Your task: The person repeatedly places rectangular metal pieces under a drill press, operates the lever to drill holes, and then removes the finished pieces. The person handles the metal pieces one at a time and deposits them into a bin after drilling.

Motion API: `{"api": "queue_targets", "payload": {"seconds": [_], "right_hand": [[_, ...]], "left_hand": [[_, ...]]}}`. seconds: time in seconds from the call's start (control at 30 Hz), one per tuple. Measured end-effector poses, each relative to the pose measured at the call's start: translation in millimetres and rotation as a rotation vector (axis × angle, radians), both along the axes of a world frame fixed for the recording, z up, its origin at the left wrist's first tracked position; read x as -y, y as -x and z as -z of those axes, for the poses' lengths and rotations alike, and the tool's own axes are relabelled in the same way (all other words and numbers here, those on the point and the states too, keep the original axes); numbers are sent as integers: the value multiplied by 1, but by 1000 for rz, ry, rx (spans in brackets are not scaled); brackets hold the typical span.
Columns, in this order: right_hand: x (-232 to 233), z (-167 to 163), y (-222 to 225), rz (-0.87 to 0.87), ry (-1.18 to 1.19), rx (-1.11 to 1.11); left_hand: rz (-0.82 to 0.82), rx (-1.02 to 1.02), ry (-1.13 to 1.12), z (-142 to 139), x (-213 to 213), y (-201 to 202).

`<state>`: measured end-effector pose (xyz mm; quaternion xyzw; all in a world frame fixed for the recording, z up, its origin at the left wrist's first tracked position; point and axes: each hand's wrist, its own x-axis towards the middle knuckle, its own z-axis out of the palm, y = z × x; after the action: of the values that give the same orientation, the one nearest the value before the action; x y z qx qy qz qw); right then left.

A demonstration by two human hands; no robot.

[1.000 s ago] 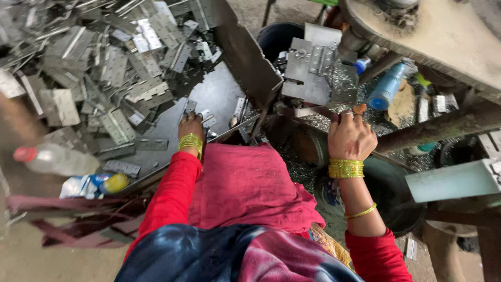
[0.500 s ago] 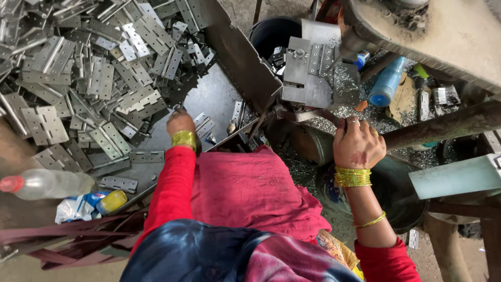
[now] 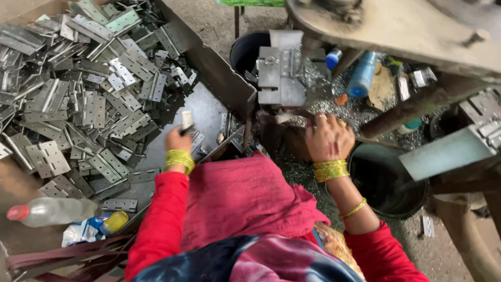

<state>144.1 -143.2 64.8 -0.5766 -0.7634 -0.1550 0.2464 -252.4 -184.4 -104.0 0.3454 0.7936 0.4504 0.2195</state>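
Left hand (image 3: 178, 140) grip clamped on a small hinge piece (image 3: 187, 120), over the tray (image 3: 206, 112) near its right edge. Right hand (image 3: 329, 138) rests on the press bed (image 3: 292, 119); grip state cannot tell.

The hinges (image 3: 94, 99) were grey, the sleeves (image 3: 156, 219) red, the bangles (image 3: 179, 159) yellow, the bucket (image 3: 389, 183) dark.

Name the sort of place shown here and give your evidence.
Probably a small metal hinge workshop: a big pile of metal hinges, metal shavings on the floor, and the left hand holding one small metal piece.
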Motion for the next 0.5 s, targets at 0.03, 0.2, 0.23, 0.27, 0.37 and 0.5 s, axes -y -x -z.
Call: {"api": "queue_targets", "payload": {"seconds": [0.03,0.2,0.23,0.27,0.37,0.5], "right_hand": [[3,-1,-1,-23,11,-14],[20,2,-16,-68,288,-53],[23,5,-20,-102,265,-91],[27,9,-24,-135,239,-130],[34,25,-34,-139,219,-251],[38,43,-38,-43,303,-350]], "left_hand": [[102,2,-122,-2,-3,-22],[403,208,-507,-16,-31,-175],[463,315,-533,-23,-38,-205],[524,422,-557,-32,-45,-232],[598,282,-478,-57,-50,-281],[685,251,-429,-81,-40,-287]]}}
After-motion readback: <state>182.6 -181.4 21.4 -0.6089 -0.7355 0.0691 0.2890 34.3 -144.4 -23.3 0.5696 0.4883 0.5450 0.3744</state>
